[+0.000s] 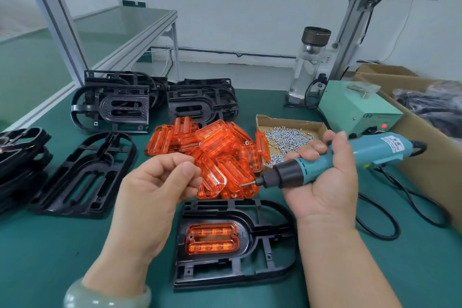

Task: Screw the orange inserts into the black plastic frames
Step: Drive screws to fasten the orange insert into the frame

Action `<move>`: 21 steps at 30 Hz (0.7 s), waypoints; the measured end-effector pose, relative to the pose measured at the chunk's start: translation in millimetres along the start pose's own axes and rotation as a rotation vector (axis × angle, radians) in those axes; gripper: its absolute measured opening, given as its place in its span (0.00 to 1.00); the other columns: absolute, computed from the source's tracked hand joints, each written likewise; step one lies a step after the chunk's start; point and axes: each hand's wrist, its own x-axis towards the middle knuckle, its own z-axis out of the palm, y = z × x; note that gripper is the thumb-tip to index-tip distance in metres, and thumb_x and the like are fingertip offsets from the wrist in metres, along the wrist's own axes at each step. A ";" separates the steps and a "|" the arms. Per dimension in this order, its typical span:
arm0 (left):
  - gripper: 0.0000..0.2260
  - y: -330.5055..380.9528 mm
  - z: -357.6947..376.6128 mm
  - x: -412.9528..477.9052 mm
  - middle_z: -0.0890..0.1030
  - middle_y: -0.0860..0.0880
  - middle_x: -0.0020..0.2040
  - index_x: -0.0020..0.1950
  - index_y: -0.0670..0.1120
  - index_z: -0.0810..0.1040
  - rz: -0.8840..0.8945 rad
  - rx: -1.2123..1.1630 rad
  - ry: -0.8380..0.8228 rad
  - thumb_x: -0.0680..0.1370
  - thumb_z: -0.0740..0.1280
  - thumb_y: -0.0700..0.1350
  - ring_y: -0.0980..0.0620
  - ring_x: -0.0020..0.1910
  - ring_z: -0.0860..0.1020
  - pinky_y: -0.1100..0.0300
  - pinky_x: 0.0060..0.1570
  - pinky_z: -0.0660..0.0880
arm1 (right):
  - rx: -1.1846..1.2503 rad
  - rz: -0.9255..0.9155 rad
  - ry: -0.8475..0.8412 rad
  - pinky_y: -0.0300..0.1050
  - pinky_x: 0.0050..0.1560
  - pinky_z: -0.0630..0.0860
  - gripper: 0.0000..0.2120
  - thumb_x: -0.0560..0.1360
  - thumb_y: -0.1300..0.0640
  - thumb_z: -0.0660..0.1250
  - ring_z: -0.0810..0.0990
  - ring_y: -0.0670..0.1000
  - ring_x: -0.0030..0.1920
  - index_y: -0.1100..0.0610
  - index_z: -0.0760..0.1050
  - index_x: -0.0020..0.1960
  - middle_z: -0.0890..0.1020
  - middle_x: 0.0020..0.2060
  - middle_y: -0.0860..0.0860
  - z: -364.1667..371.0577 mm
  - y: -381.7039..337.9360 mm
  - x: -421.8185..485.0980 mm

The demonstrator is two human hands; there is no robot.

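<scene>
A black plastic frame [272,270] lies on the green mat in front of me, with an orange insert [212,238] seated in its oval opening. My right hand [322,182] grips a blue electric screwdriver [370,150] above the frame, and its bit points left. My left hand [155,182] hovers just left of the bit, fingers curled and thumb pressed to the forefinger. No screw shows between them. Behind both hands is a pile of loose orange inserts [215,142]. A cardboard tray of silver screws [290,136] sits to its right.
Stacks of black frames [112,102] stand at the back and far left, and one frame [85,175] lies flat at left. A green power box [355,107], a glass bottle [310,65] and a large carton [425,157] crowd the right. The screwdriver's cable [390,227] loops there.
</scene>
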 end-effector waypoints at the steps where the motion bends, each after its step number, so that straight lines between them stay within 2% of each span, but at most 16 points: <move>1: 0.09 -0.6 0.4 -0.3 0.83 0.48 0.35 0.39 0.51 0.84 0.001 0.009 -0.015 0.61 0.72 0.50 0.54 0.35 0.81 0.67 0.34 0.77 | 0.004 -0.001 0.009 0.35 0.32 0.71 0.09 0.67 0.50 0.68 0.70 0.42 0.25 0.50 0.69 0.43 0.70 0.28 0.43 1.7 0.4 -1.1; 4: 0.07 -2.1 0.4 -0.6 0.82 0.48 0.35 0.39 0.51 0.84 -0.012 0.014 -0.043 0.62 0.75 0.45 0.53 0.35 0.80 0.67 0.35 0.77 | 0.015 -0.027 0.031 0.35 0.33 0.72 0.10 0.66 0.50 0.70 0.70 0.42 0.25 0.51 0.70 0.41 0.71 0.29 0.43 2.1 2.7 -6.2; 6: 0.09 -2.4 0.6 -2.1 0.82 0.48 0.35 0.39 0.51 0.84 -0.020 0.023 -0.063 0.62 0.79 0.41 0.53 0.35 0.80 0.66 0.35 0.77 | 0.005 -0.038 0.053 0.36 0.34 0.72 0.10 0.66 0.50 0.70 0.70 0.42 0.25 0.50 0.70 0.41 0.71 0.29 0.43 -1.0 6.2 -9.2; 10: 0.12 0.6 3.4 -4.3 0.83 0.46 0.35 0.42 0.51 0.84 -0.080 -0.019 -0.091 0.61 0.80 0.42 0.51 0.35 0.82 0.66 0.35 0.77 | 0.016 -0.006 0.082 0.38 0.35 0.72 0.09 0.67 0.49 0.69 0.70 0.42 0.26 0.50 0.71 0.43 0.70 0.29 0.43 -6.6 9.8 -7.6; 13: 0.13 1.6 8.1 -6.9 0.84 0.43 0.36 0.40 0.50 0.85 -0.132 0.006 -0.069 0.57 0.75 0.50 0.50 0.35 0.83 0.67 0.32 0.76 | 0.036 0.002 0.039 0.36 0.34 0.72 0.08 0.69 0.48 0.67 0.70 0.42 0.26 0.50 0.71 0.43 0.70 0.30 0.43 -7.7 7.0 -7.2; 15: 0.11 1.9 11.8 -8.4 0.84 0.43 0.35 0.38 0.49 0.85 -0.167 0.005 -0.089 0.59 0.73 0.51 0.50 0.34 0.83 0.67 0.30 0.76 | 0.043 0.007 0.010 0.36 0.35 0.72 0.08 0.71 0.47 0.66 0.70 0.41 0.27 0.50 0.71 0.44 0.70 0.30 0.43 -7.7 6.6 -8.5; 18: 0.06 4.1 14.3 -10.3 0.83 0.42 0.35 0.37 0.47 0.85 -0.335 -0.113 -0.167 0.63 0.71 0.46 0.51 0.32 0.82 0.67 0.28 0.76 | 0.055 0.014 -0.026 0.36 0.35 0.72 0.08 0.73 0.46 0.65 0.71 0.41 0.27 0.50 0.72 0.44 0.70 0.30 0.43 -6.1 7.9 -11.7; 21: 0.06 6.2 15.3 -11.1 0.83 0.41 0.35 0.35 0.45 0.85 -0.530 -0.256 -0.210 0.65 0.68 0.43 0.50 0.32 0.82 0.67 0.26 0.76 | 0.063 0.013 -0.052 0.36 0.35 0.72 0.08 0.74 0.45 0.64 0.71 0.41 0.27 0.50 0.72 0.45 0.69 0.31 0.43 -4.0 9.5 -13.6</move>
